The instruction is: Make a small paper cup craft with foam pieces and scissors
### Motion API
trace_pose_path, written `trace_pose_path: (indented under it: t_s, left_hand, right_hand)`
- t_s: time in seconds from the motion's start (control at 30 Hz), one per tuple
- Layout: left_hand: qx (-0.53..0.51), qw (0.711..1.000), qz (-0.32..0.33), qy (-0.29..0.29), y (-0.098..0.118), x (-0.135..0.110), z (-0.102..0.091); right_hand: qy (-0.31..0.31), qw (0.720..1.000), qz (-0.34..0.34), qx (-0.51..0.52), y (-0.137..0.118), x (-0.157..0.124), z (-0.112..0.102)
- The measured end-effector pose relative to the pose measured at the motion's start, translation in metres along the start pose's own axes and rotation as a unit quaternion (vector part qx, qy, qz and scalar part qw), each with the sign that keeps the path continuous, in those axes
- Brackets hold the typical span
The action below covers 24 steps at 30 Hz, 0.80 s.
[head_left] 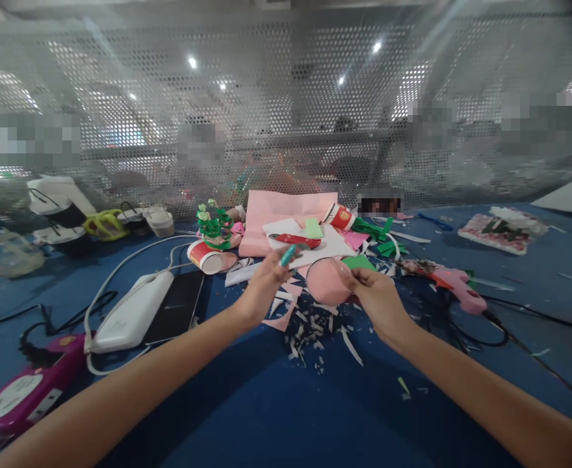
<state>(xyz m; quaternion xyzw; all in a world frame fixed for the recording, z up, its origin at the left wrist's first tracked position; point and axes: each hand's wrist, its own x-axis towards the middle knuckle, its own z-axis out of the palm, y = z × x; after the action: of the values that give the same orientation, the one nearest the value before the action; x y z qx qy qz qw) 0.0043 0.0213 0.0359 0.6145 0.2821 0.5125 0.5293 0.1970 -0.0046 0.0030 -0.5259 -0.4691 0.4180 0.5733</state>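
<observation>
My left hand (265, 283) is closed around a teal-handled tool (288, 255). Its far end is blurred, so I cannot make out its exact kind. Between the thumb and fingers of my right hand (374, 292) is a round piece of pink paper (329, 282), with a dark line along its left edge. The tool is above and left of this disc, apart from it. Behind both hands, a red item (296, 241) and a light green paper piece (314, 227) lie on white paper (335, 243), with a large pink sheet (286, 203) beyond.
Paper scraps (310, 331) litter the blue table. Two red-and-white paper cups (207, 257) lie on their sides, near green paper curls (212, 224). At left are a white power bank (134, 312), a black phone (176, 309) and a purple power strip (37, 383). A pink glue gun (456, 286) lies right.
</observation>
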Motion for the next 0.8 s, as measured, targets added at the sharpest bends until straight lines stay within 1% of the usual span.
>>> trace_pose_path:
  t_s: [0.07, 0.13, 0.2, 0.3, 0.37, 0.53, 0.6, 0.67, 0.73, 0.8]
  left_hand:
    - [0.054, 0.995, 0.045, 0.074, 0.008, 0.005, -0.004]
    - [0.134, 0.978, 0.078, 0.142, 0.017, 0.01, -0.01]
    - [0.187, 0.964, 0.088, 0.168, 0.023, 0.014, -0.017]
    - [0.233, 0.958, 0.067, 0.153, 0.026, 0.018, -0.024]
    - [0.241, 0.96, 0.04, 0.137, 0.024, 0.02, -0.026]
    - [0.187, 0.978, -0.03, 0.085, 0.017, 0.02, -0.023]
    - [0.184, 0.98, -0.048, 0.066, 0.018, 0.019, -0.023]
    - [0.217, 0.973, -0.051, 0.058, 0.02, 0.018, -0.024]
    - [0.265, 0.961, -0.038, 0.064, 0.023, 0.017, -0.026]
    - [0.292, 0.953, -0.032, 0.07, 0.024, 0.017, -0.028]
  right_hand:
    - [0.001, 1.0, -0.003, -0.012, -0.002, -0.001, 0.001]
    - [0.003, 1.0, -0.011, -0.024, -0.004, -0.002, 0.001]
    - [0.003, 1.0, -0.013, -0.021, -0.005, -0.003, 0.002]
    - [0.004, 1.0, -0.004, -0.001, -0.005, -0.002, 0.001]
    - [0.003, 1.0, 0.003, 0.004, -0.004, 0.0, 0.0]
    - [0.004, 1.0, 0.009, -0.003, -0.002, 0.003, -0.003]
    - [0.003, 1.0, 0.012, 0.005, -0.001, 0.004, -0.004]
    - [0.001, 1.0, 0.012, 0.011, 0.0, 0.005, -0.005]
    - [0.005, 1.0, 0.006, 0.01, 0.002, 0.007, -0.006]
    - [0.011, 1.0, 0.002, 0.008, 0.002, 0.008, -0.007]
